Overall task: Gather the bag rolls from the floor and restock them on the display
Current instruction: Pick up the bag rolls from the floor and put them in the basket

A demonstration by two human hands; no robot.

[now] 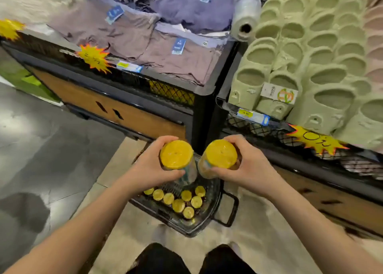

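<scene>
- The left hand (154, 166) has its fingers clamped around one yellow bag roll (176, 154).
- The right hand (246, 166) grips a second roll (221, 154), above the black basket (215, 193) on the floor, near the display.

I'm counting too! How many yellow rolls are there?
10 yellow rolls: one in the left hand, one in the right hand, eight standing in the wire basket. The hands may hide more.

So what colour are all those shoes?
Pale green slippers, clearest in the head view.
</scene>
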